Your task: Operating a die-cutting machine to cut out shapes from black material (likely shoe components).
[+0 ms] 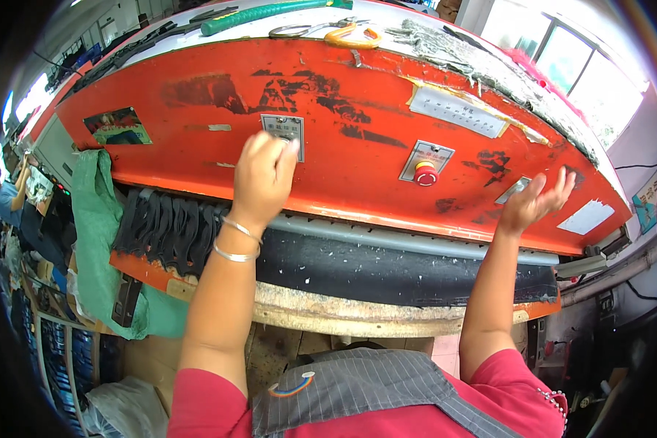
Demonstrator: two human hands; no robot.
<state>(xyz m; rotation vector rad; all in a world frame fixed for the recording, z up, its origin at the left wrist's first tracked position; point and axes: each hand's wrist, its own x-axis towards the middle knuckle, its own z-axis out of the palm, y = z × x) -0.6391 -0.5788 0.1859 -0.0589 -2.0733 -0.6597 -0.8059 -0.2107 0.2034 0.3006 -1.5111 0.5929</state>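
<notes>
My left hand (263,177), a bracelet and bangle on its wrist, is closed with its fingers curled. It lies against a metal control plate (295,124) on the front of the red machine (358,157) and covers the plate's lower part. Farther right, my right hand (534,206) has its fingers apart and holds nothing. Its thumb side is beside a smaller metal plate (511,190), partly hidden by the hand. Between my hands sits a red mushroom-shaped push button (425,174). Several black strap-like pieces (169,230) lie side by side on the machine's bed, left of my left forearm.
The black bed (387,269) has a worn pale front edge (343,310). Green cloth (98,233) hangs at its left end. On the machine's top lie a green-handled tool (270,13), orange-handled scissors (352,35) and frayed grey material (438,44). A person (11,197) is at far left.
</notes>
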